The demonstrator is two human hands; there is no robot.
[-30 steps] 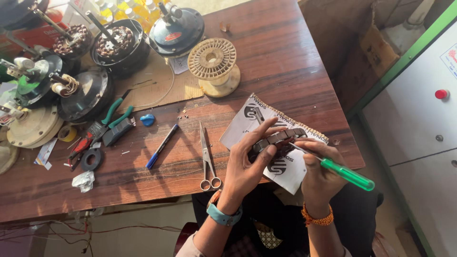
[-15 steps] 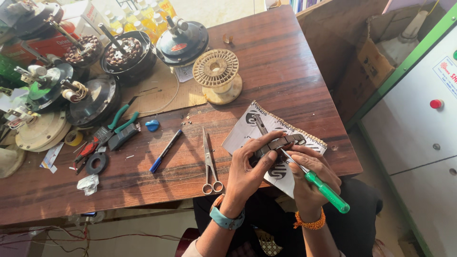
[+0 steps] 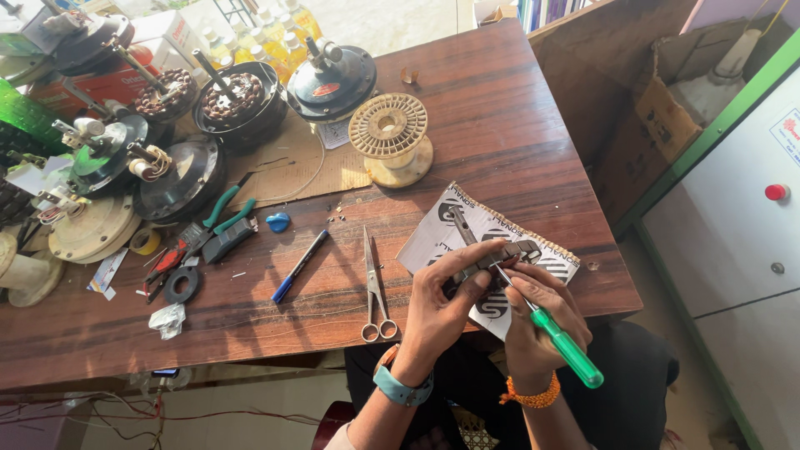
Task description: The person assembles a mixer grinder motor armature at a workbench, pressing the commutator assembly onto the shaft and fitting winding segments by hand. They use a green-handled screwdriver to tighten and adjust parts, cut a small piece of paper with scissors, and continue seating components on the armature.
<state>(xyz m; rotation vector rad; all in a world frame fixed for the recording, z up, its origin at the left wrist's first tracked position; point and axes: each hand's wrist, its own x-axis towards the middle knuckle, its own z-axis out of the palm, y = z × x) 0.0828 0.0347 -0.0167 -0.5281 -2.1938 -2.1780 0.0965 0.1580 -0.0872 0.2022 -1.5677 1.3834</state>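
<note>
A small dark metal part (image 3: 498,256) sits pinched between the fingers and thumb of the left hand (image 3: 446,296), held just above the near right corner of the brown wooden table (image 3: 517,125). The right hand (image 3: 537,312) is closed around a green-handled screwdriver (image 3: 560,342), whose thin shaft tip touches the part (what exactly it meets there is too small to tell). Beneath both hands lies a white printed paper sheet with a serrated edge (image 3: 450,229), reaching the table's near edge. Just left of the left hand rest steel scissors (image 3: 373,287), then a blue-capped black pen (image 3: 300,267). Toward the far edge stands a round beige plastic wire spool (image 3: 389,133). Dark round fan motors with copper windings (image 3: 237,96) crowd the far left corner, with green-handled pliers (image 3: 223,212) beside them.
</note>
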